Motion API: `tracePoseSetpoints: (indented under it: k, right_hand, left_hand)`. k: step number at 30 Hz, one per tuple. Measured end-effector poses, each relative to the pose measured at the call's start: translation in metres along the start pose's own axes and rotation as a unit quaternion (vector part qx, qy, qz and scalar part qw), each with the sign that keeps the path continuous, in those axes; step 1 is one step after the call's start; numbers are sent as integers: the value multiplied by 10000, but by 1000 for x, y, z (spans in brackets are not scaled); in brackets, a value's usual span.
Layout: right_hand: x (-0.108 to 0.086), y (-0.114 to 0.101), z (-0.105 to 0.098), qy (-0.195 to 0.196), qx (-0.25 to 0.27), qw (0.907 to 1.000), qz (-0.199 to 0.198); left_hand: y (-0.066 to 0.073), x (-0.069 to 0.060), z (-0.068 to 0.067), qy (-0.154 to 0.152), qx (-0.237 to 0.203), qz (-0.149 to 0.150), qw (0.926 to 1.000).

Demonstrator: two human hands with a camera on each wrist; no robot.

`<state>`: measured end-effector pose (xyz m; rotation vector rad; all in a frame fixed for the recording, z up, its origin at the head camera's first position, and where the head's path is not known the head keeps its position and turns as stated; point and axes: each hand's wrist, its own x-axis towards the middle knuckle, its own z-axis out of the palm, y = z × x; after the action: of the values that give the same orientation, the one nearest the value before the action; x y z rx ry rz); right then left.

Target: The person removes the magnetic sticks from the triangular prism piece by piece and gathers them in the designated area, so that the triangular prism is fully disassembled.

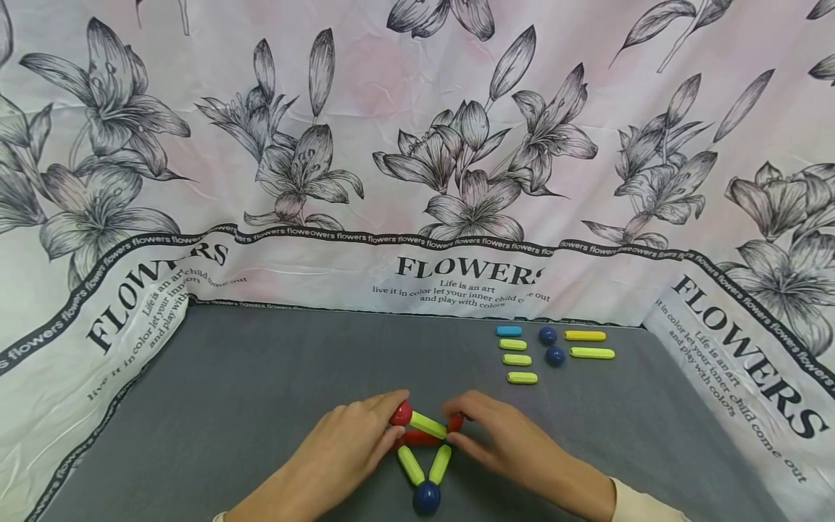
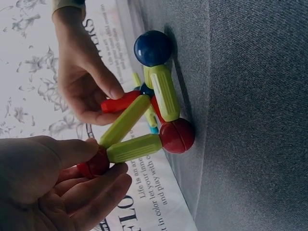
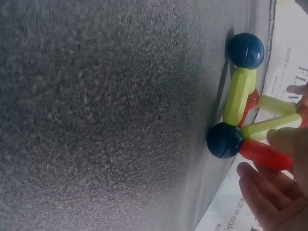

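In the head view my left hand (image 1: pixel 342 446) pinches a red ball (image 1: pixel 401 413) at the top of a stick-and-ball structure. From that ball a yellow-green stick (image 1: pixel 428 425) slopes down to the right. My right hand (image 1: pixel 505 435) holds a red stick (image 3: pixel 265 154) whose end meets a blue ball (image 3: pixel 225 140) in the right wrist view. Two yellow-green sticks form a V at another blue ball (image 1: pixel 427 498) nearest me. In the left wrist view a second red ball (image 2: pixel 177 135) sits low on the cloth, joined to two yellow-green sticks. A red stick (image 1: pixel 420 438) spans the base.
At the back right of the grey cloth (image 1: pixel 293 370) lie a light blue stick (image 1: pixel 509 330), several yellow-green sticks (image 1: pixel 517 359), a yellow stick (image 1: pixel 585 336) and two blue balls (image 1: pixel 555 356). A flower-printed curtain (image 1: pixel 457 283) stands behind and along both sides.
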<state>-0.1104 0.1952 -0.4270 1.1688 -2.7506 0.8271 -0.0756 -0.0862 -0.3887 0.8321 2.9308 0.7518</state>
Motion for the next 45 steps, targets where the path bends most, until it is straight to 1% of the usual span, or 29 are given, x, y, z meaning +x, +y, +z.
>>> tracePoseSetpoints:
  k: [5, 10, 13, 18, 22, 27, 32, 38, 42, 45]
  right_hand:
    - [-1, 3, 0, 51, 90, 9999, -51]
    - [-3, 6, -2, 133, 244, 9996, 69]
    - [-5, 9, -3, 84, 217, 9996, 189]
    - [-11, 13, -6, 20, -114, 9995, 278]
    - [-15, 17, -5, -75, -451, 9988, 198]
    - [-18, 18, -3, -346, -868, 9955, 186]
    - [-18, 18, 1, -426, -1184, 9916, 306]
    - [-15, 17, 6, -526, -1306, 9891, 439]
    - [-15, 15, 9, -400, -1354, 9893, 367]
    - [-14, 13, 10, -333, -1346, 9899, 309]
  left_hand:
    - [0, 0, 1, 92, 18, 84, 9999]
    - [0, 0, 1, 108, 64, 85, 9999]
    - [0, 0, 1, 72, 74, 51, 9999]
    - [0, 0, 1, 58, 75, 54, 9999]
    - [-1, 0, 2, 152, 122, 117, 9997]
    - [-2, 0, 2, 198, 144, 124, 9996]
    - [-1, 1, 3, 154, 103, 109, 9998]
    - [-1, 1, 3, 170, 117, 104, 9997]
    - [-1, 0, 3, 217, 145, 110, 9996]
    - [-1, 0, 3, 181, 138, 73, 9997]
